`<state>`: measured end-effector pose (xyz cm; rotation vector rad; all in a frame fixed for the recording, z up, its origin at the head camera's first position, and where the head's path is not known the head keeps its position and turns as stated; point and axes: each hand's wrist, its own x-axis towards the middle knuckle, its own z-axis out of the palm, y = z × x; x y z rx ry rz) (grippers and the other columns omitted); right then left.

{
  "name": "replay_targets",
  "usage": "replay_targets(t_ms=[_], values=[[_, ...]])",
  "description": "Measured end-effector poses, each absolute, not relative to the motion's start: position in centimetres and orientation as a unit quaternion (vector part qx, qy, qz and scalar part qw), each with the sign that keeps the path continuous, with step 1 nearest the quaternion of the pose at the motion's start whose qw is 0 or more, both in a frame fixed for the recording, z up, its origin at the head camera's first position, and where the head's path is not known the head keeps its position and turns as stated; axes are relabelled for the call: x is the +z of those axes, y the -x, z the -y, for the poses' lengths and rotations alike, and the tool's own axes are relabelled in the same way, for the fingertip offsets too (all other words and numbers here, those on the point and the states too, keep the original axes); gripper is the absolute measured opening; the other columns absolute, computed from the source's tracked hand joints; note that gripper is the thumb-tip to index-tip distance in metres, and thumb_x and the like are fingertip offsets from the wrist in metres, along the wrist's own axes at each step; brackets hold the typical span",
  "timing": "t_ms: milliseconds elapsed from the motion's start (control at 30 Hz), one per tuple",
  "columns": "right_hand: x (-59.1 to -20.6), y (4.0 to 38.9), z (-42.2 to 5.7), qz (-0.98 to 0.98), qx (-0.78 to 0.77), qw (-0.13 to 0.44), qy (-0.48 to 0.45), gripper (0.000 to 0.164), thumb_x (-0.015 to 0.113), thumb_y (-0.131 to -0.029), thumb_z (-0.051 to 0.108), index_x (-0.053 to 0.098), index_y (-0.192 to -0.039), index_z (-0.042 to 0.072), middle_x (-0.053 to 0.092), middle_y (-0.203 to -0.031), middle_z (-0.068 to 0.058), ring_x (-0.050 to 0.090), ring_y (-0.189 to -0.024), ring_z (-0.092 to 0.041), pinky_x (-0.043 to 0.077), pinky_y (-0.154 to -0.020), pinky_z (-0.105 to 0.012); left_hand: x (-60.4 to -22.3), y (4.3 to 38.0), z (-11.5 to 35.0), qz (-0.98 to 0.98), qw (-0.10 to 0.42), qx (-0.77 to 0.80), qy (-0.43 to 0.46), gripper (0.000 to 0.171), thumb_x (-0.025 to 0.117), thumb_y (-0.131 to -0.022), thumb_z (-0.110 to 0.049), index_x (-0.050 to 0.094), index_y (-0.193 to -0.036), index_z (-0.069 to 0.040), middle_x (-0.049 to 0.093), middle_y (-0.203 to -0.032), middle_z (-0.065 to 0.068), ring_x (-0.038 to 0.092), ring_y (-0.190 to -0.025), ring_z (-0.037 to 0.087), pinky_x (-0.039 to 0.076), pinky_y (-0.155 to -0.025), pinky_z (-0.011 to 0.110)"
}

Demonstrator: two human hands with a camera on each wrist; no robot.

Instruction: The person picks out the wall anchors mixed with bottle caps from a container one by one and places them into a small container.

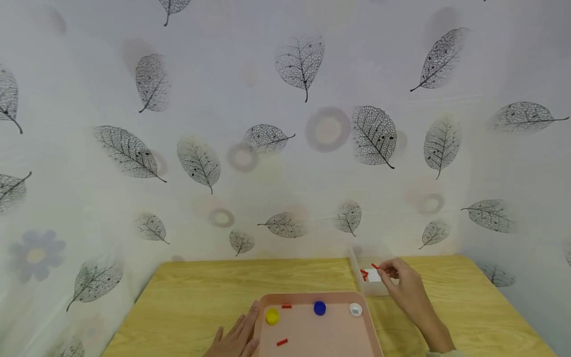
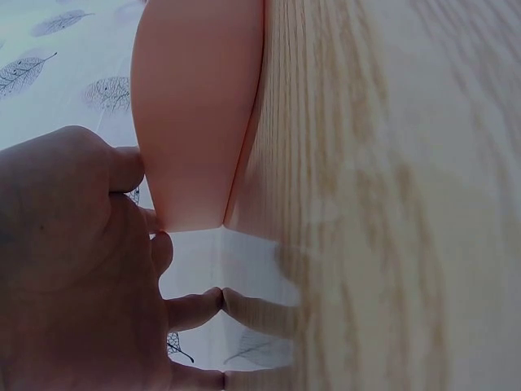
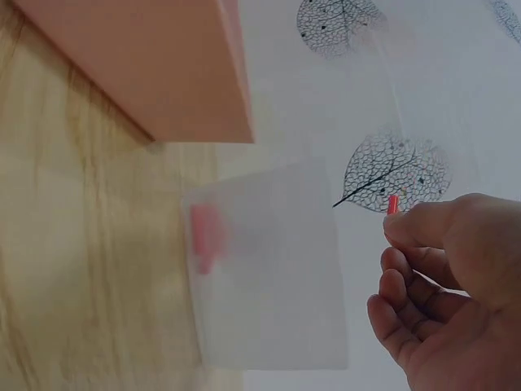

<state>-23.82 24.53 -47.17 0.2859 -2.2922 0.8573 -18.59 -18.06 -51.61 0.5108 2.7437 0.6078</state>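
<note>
A small red strip (image 1: 375,266) is pinched between the thumb and fingers of my right hand (image 1: 403,287), above a translucent box (image 1: 376,292). More red strips (image 1: 364,274) and a white piece (image 1: 373,275) lie inside that box. In the right wrist view the strip's tip (image 3: 392,204) pokes out past the thumb. My left hand (image 1: 236,337) rests at the left side of a pink tray (image 1: 312,297), its fingers touching the tray's side (image 2: 195,122) and the table. Two red strips (image 1: 282,342) lie in the tray.
Along the tray's back part sit a yellow round cap (image 1: 272,316), a blue one (image 1: 319,308) and a white one (image 1: 355,310). The wooden table (image 1: 214,277) meets a leaf-patterned curtain (image 1: 267,188) behind. The box stands just beyond the tray's back right corner.
</note>
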Motion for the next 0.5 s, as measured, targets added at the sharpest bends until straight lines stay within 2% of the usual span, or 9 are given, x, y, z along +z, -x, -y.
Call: replay_targets(t_ms=[100,267,500], values=[[-47.6,24.2,-24.7,0.880,0.326,0.331,-0.103,0.013,0.072,-0.081,-0.001,0.064,-0.086,0.008,0.061,-0.081,0.003,0.055,-0.070,-0.008,0.047,-0.062,-0.019,-51.3,18.6,18.1,-0.952,0.129,0.198,-0.193,0.067,0.018,-0.095,-0.065,-0.002,-0.152,-0.035,0.011,-0.158,-0.003,0.027,-0.137,0.037,0.011,-0.092,0.080],[-48.4,24.9,-24.8,0.883,0.322,0.329,-0.093,0.013,0.072,-0.079,-0.003,0.065,-0.084,0.007,0.061,-0.078,0.002,0.054,-0.070,-0.009,0.049,-0.061,-0.025,-50.8,18.3,18.5,-0.945,0.139,0.200,-0.216,0.070,0.020,-0.095,-0.065,0.000,-0.153,-0.029,0.007,-0.159,-0.004,0.019,-0.141,0.034,0.008,-0.092,0.080],[-49.2,25.3,-24.8,0.892,0.288,0.336,-0.090,0.015,0.072,-0.076,-0.004,0.064,-0.079,0.007,0.058,-0.074,0.002,0.053,-0.067,-0.012,0.048,-0.058,-0.027,-51.3,18.3,18.3,-0.945,0.150,0.215,-0.195,0.068,0.019,-0.095,-0.065,-0.001,-0.152,-0.034,0.005,-0.158,-0.009,0.019,-0.141,0.031,0.005,-0.092,0.080]])
